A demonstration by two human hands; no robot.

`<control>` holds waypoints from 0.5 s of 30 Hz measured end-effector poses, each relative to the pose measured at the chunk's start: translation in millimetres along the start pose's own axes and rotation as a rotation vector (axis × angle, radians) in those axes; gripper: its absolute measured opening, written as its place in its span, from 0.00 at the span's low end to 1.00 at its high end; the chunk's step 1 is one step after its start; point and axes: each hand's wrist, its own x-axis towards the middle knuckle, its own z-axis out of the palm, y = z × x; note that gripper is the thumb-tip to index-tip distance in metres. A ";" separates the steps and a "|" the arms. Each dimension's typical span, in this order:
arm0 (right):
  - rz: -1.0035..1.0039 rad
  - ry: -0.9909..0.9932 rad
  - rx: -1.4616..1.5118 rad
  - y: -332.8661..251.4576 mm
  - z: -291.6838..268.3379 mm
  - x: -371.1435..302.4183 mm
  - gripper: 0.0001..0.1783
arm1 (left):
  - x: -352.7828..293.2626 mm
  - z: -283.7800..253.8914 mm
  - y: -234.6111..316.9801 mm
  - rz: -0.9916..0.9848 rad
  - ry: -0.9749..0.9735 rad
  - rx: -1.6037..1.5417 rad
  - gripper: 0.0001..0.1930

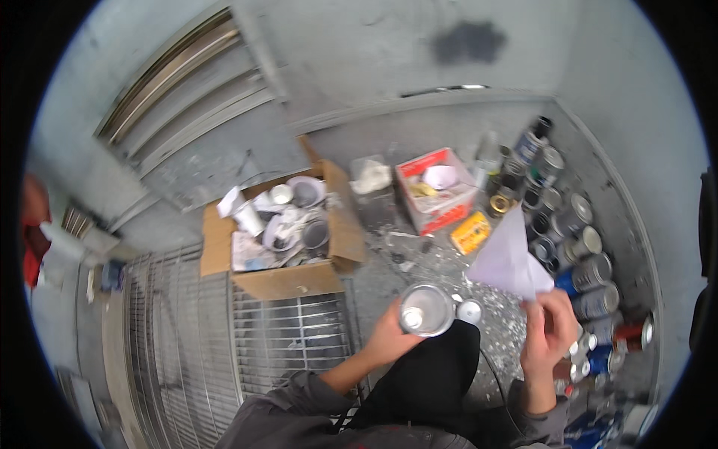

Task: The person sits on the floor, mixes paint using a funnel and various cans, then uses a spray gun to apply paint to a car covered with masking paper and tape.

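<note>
My left hand [390,335] is wrapped round the side of a round metal paint cup [437,314], its mouth facing up. A pale, shiny patch shows inside the cup, but I cannot tell how full it is. To the right, my right hand [548,338] pinches a white paper paint strainer [502,258] by its lower edge. The strainer is a cone with its tip pointing up and away, held apart from the cup. Just right of the cup, a small round whitish lid or can [469,311] is partly visible near my knee.
An open cardboard box [292,283] of used cups and paper stands at left, beside a metal floor grating [292,337]. Beyond are a red-and-white box [437,217] and a yellow packet [470,233]. Several cans and bottles [591,271] line the right wall. A cable [495,378] runs past my knee.
</note>
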 end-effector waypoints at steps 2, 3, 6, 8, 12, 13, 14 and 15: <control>0.067 0.021 0.248 -16.5 73.7 35.9 0.07 | -36.4 -50.7 -18.6 -0.005 0.199 0.091 0.44; -0.028 -0.002 0.264 -27.6 117.6 57.0 0.07 | -54.6 -72.3 -25.6 -0.009 0.288 0.140 0.44; -0.134 -0.311 0.344 -39.5 235.5 86.0 0.23 | -80.5 -117.0 -19.5 -0.077 0.436 -0.042 0.44; -0.163 -0.515 0.256 -32.0 259.9 78.7 0.39 | -71.3 -130.7 -7.6 -0.049 0.464 0.074 0.44; 0.006 -0.555 0.131 22.7 182.2 43.3 0.38 | -37.9 -126.3 -3.9 -0.010 0.380 0.161 0.45; 0.071 -0.628 0.029 53.1 142.7 29.3 0.36 | -20.2 -119.4 -10.2 0.035 0.325 0.170 0.46; 0.154 -0.685 -0.098 78.0 98.2 11.7 0.35 | -5.4 -108.5 -23.1 0.118 0.284 0.210 0.47; 0.122 -0.741 -0.276 96.9 54.0 -11.7 0.33 | 14.5 -89.5 -10.1 0.114 0.191 0.080 0.48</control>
